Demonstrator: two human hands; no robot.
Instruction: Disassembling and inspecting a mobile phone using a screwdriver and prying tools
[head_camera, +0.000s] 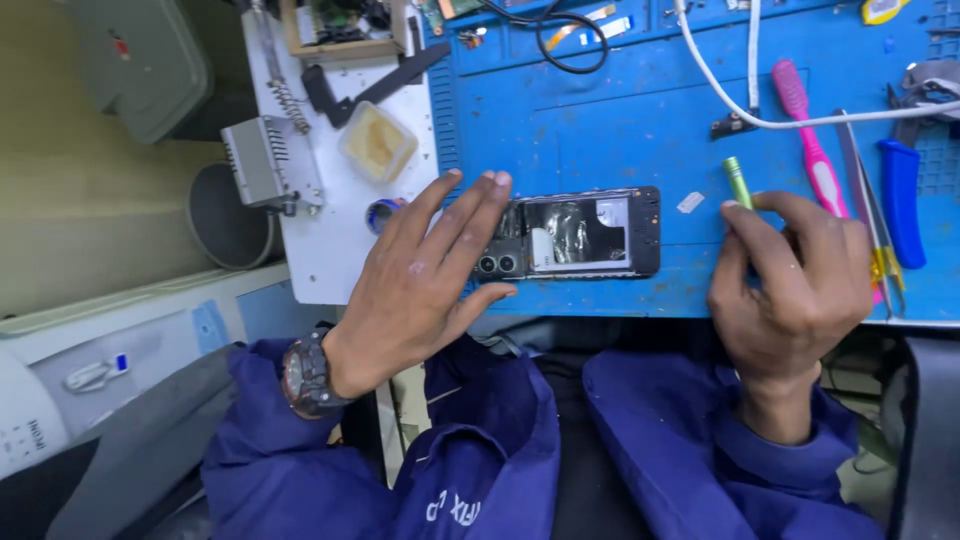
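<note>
One opened phone (577, 236) lies on the blue mat (600, 120), long axis left to right, between both hands. The left hand (425, 280), fingers spread, touches its left end; the right hand (795, 290) pinches a green tool (738, 182) just right.

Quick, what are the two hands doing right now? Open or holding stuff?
Left hand: open, fingers spread flat, resting at the end of the opened phone.
Right hand: closed in a grip on a small green tool.
</note>
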